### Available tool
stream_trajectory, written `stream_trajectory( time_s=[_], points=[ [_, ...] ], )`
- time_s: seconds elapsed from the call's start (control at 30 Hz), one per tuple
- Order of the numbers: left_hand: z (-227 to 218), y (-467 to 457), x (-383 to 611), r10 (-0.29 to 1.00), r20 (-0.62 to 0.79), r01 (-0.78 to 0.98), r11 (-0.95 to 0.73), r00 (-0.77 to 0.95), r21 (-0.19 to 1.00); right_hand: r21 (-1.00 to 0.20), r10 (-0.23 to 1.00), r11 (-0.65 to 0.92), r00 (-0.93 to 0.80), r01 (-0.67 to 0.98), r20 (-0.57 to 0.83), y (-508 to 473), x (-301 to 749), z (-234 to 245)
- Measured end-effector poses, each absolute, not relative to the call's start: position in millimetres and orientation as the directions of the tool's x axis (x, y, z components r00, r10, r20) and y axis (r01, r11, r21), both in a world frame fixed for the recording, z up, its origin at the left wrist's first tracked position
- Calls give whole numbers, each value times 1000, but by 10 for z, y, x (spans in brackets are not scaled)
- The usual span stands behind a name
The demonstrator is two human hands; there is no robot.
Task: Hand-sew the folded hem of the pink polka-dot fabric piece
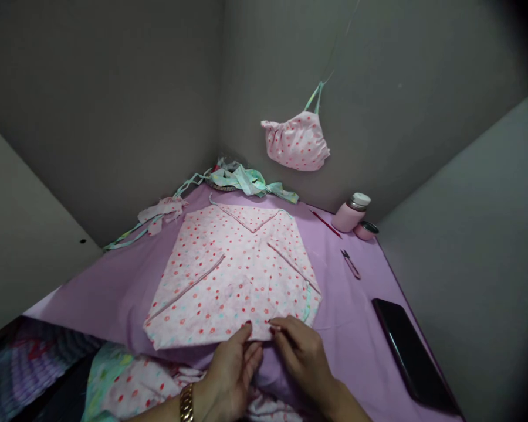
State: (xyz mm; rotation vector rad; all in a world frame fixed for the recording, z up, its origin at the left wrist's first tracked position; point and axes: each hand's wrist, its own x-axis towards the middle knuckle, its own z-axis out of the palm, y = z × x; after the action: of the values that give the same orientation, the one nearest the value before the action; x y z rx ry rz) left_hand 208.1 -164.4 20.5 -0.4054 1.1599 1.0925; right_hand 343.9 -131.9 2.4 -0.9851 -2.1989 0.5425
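A pink fabric piece with red dots (242, 281) lies spread on the purple cloth, with folded, seamed flaps at its top and sides. My left hand (231, 369) grips its near edge, thumb on top and fingers underneath. Close by on the right, my right hand (301, 351) is closed in a pinch at the same edge. What its fingertips hold is too small to make out. A faint thread seems to run rightward over the cloth from there. More dotted fabric (136, 387) hangs below the table edge, partly hidden by my left arm.
Along the right lie a black phone (411, 351), thread snips (351, 265), a red pencil (325, 224), a pink bottle (349, 214) and its cup (366, 230). Green fabric strips (246, 180) and pink scraps (162, 212) sit behind. A dotted gathered pouch (297, 143) hangs at the wall.
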Motion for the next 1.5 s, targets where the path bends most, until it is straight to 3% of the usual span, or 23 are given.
stream_trajectory(
  time_s=[0.07,0.17,0.37,0.57,1.13,1.37,1.5],
  points=[
    [199,-1641,2104,449,-893,-838,478,-26,265,-716,890,443,-357,539,283,-1252,3515,37],
    [210,-1647,2118,469,-883,-811,518,1,274,-750,934,318,-325,579,146,-1162,3554,35],
    [243,-1605,2154,460,-888,-756,584,8,296,-740,873,382,-478,553,94,-1077,3521,79],
    [157,-1606,2164,481,-877,-754,573,-8,322,-707,792,383,-605,594,-79,-1055,3598,215],
    [159,-1603,2148,486,-874,-727,599,-3,335,-667,716,410,-673,622,-188,-1065,3622,289],
    [114,-1607,2137,499,-866,-722,607,22,331,-560,722,474,-664,680,-195,-1041,3567,316],
    [102,-1611,2137,510,-859,-698,628,34,345,-406,743,531,-639,744,-199,-1059,3498,328]
  ],
)
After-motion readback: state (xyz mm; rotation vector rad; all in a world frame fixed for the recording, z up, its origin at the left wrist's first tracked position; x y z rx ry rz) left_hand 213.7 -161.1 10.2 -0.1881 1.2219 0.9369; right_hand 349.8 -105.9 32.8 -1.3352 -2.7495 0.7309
